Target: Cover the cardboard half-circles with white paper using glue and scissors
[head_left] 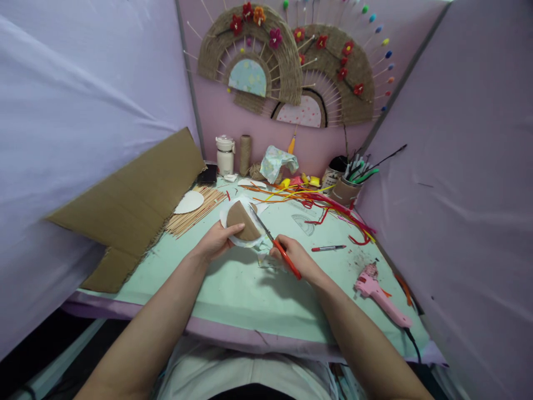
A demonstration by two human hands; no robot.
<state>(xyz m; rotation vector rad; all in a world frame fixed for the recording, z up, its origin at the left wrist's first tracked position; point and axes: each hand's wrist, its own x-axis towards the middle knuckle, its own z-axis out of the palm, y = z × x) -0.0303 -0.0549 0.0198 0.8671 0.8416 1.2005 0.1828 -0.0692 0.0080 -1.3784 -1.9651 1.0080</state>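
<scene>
Near the middle of the table, my left hand (216, 240) grips a brown cardboard half-disc (242, 222) that lies on a pale piece of fabric (245, 242), its thumb on the cardboard face. My right hand (293, 256) is closed round the red-handled scissors (285, 256). The scissor blades point up and to the left, over the right side of the cardboard and fabric. Some small fabric scraps hang or lie just below the blades; how they are joined is too small to tell.
Thin sticks (202, 210) and a large cardboard sheet (137, 194) are at left. Red and yellow pipe cleaners (320, 200) lie behind. A red pen (328, 248) and pink glue gun (381, 297) lie right. A white bottle (225, 157) stands at the back.
</scene>
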